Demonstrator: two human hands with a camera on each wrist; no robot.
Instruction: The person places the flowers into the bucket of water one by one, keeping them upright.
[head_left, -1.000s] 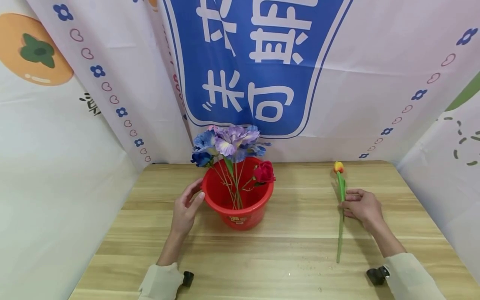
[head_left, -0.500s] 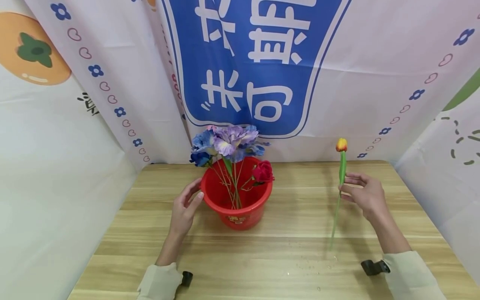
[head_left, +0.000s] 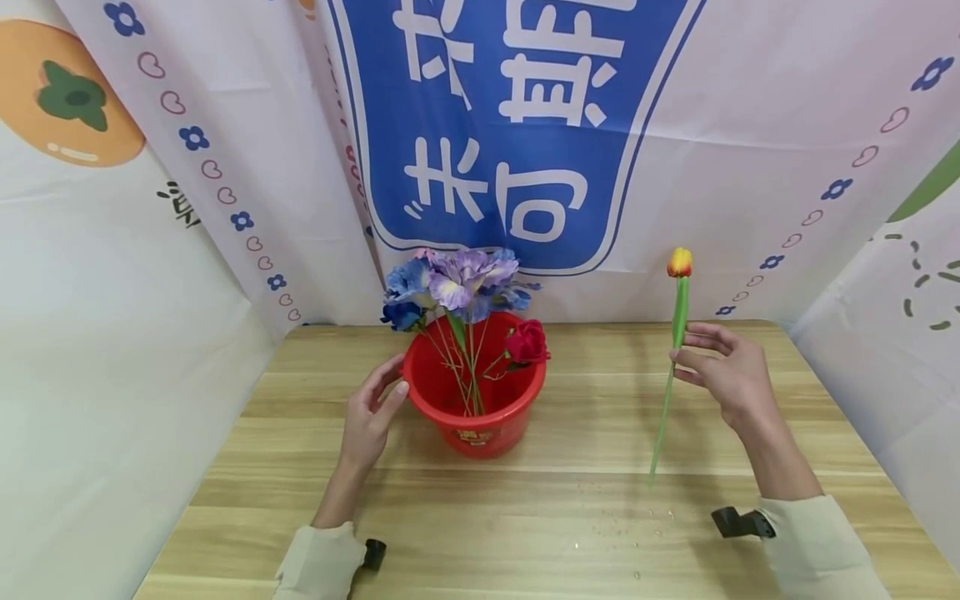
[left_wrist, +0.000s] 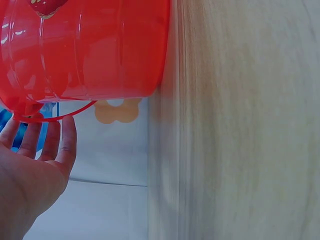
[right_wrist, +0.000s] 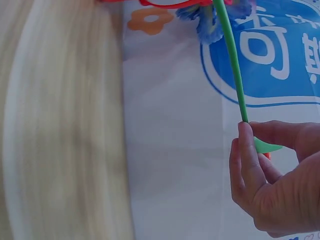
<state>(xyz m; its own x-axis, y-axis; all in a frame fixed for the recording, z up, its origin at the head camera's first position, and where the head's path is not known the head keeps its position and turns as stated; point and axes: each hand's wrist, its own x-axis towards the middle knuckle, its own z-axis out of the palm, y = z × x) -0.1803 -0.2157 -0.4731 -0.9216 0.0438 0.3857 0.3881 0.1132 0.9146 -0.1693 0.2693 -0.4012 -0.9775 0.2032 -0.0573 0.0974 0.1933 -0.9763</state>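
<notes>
My right hand (head_left: 723, 367) pinches the green stem of a yellow-and-red tulip (head_left: 679, 263), just below its leaf. The tulip stands nearly upright above the table, bloom up, its lower stem end tilted to the left. In the right wrist view, thumb and fingertips meet on the stem (right_wrist: 234, 57). My left hand (head_left: 369, 412) rests against the left side of a red bucket (head_left: 487, 437), with fairly straight fingers touching it near the rim and its thin handle (left_wrist: 75, 111). Inside the bucket stand blue and purple flowers (head_left: 461, 283) and a red rose (head_left: 527, 342) leaning right.
A wood-grain table (head_left: 585, 467) carries the bucket, with small droplets or specks (head_left: 637, 533) near its front. Behind it hangs a printed white cloth (head_left: 712, 192) with a blue sign. More white cloth closes off both sides.
My right hand has lifted the tulip off the table, moving it up and slightly left. The left hand and the bucket have stayed in place.
</notes>
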